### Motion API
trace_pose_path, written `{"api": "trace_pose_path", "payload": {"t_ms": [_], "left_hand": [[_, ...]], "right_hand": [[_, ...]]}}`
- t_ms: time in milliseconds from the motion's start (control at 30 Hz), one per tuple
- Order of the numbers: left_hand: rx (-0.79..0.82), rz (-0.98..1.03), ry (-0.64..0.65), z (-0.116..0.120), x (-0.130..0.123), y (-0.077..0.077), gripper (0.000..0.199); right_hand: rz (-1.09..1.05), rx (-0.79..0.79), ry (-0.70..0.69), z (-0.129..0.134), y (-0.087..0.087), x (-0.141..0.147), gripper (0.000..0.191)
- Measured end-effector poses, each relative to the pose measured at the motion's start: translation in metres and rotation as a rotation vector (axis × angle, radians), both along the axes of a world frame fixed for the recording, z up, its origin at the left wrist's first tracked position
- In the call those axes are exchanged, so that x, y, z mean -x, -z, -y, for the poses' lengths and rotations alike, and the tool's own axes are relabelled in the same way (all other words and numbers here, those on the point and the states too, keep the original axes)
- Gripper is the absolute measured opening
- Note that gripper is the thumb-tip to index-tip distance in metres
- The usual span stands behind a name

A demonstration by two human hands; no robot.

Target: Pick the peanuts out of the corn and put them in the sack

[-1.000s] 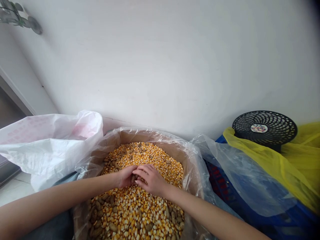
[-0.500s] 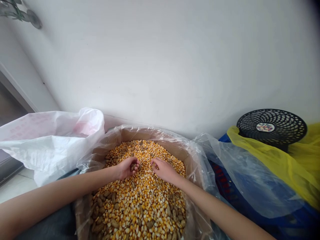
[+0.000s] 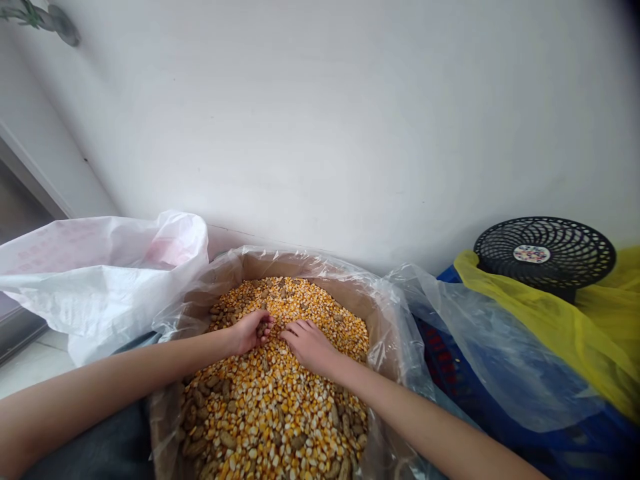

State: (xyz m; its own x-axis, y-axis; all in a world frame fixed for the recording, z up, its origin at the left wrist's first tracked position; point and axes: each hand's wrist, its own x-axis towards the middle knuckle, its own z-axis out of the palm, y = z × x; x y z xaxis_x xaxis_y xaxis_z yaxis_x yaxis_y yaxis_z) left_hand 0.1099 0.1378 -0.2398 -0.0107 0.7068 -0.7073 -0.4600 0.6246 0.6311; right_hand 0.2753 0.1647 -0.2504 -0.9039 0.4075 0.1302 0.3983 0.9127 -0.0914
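The left hand (image 3: 251,332) is curled around a few unshelled peanuts (image 3: 261,328). The right hand (image 3: 310,347) lies with its fingers spread on dried corn kernels (image 3: 285,413), which fill a plastic-lined cardboard box (image 3: 305,265) and are mixed with more peanuts.

Plain white wall (image 3: 320,120) rising behind the work area, with a white-edged frame (image 3: 35,175) at left above pale floor tile (image 3: 30,367). Green leaves (image 3: 50,19) enter at upper left; diffuse daylight. A black round fan (image 3: 545,253) stands at right on yellow plastic sheeting (image 3: 565,313).
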Motion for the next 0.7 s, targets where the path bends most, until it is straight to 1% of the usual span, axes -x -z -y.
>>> {"api": "trace_pose_path", "payload": {"t_ms": [67,167,267,367,533,700], "left_hand": [[0.0,-0.001,0.0,0.0,0.0,0.001,0.017],[-0.004,0.001,0.004,0.0,0.001,0.001,0.017],[-0.007,0.008,0.008,0.001,0.001,0.001,0.017],[-0.009,0.03,0.021,0.001,0.0,0.0,0.017],[-0.005,0.073,0.073,0.002,-0.002,-0.002,0.016],[0.019,0.11,0.178,0.004,-0.006,-0.005,0.014]], "right_hand": [[0.004,-0.019,0.063,-0.002,0.002,-0.001,0.02],[-0.016,-0.001,0.125,-0.005,0.004,-0.003,0.017],[-0.037,0.031,0.147,-0.006,0.003,-0.005,0.015],[-0.1,0.059,0.161,-0.004,0.0,-0.004,0.015],[-0.282,0.159,0.155,0.005,-0.012,0.001,0.019],[-0.368,0.238,0.061,0.012,-0.016,0.003,0.019]]}}
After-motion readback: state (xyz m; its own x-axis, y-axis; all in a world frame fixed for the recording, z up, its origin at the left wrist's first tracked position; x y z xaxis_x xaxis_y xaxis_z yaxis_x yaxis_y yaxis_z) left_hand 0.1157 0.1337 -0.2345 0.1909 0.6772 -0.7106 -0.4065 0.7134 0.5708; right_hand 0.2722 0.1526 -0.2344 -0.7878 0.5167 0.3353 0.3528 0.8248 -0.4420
